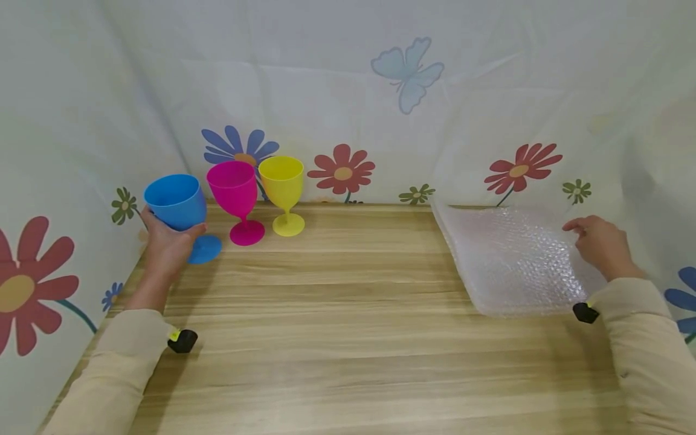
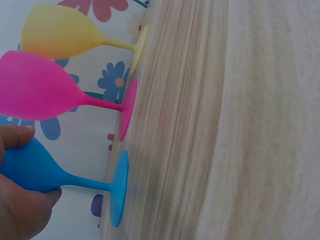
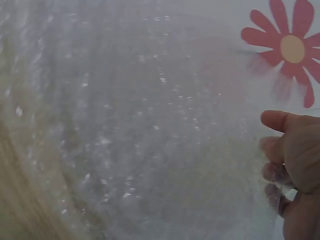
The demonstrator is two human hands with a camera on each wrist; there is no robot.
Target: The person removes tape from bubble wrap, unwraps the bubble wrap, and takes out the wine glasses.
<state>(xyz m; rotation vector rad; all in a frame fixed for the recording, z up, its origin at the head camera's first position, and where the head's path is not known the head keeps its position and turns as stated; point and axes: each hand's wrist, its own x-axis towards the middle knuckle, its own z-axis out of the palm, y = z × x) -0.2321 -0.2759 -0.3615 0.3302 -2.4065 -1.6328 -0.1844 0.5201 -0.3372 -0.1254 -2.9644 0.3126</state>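
Note:
My left hand (image 1: 170,241) grips the bowl of a blue plastic goblet (image 1: 176,202), its thumb across the near side. The goblet is upright, with its foot (image 2: 119,189) at the tabletop; whether it touches the wood I cannot tell. Beside it stand a pink goblet (image 1: 234,187) and, farther right, a yellow goblet (image 1: 283,181). On the right, my right hand (image 1: 602,246) holds the right edge of a clear sheet of bubble wrap (image 1: 516,260). In the right wrist view its curled lower fingers (image 3: 274,172) show partly through the plastic.
The wood-grain table (image 1: 337,326) runs up to a white cloth backdrop (image 1: 326,90) printed with flowers and a butterfly. Cloth also hangs along the left and right sides. A black wrist camera (image 1: 182,341) sits at the left sleeve, another (image 1: 585,313) at the right.

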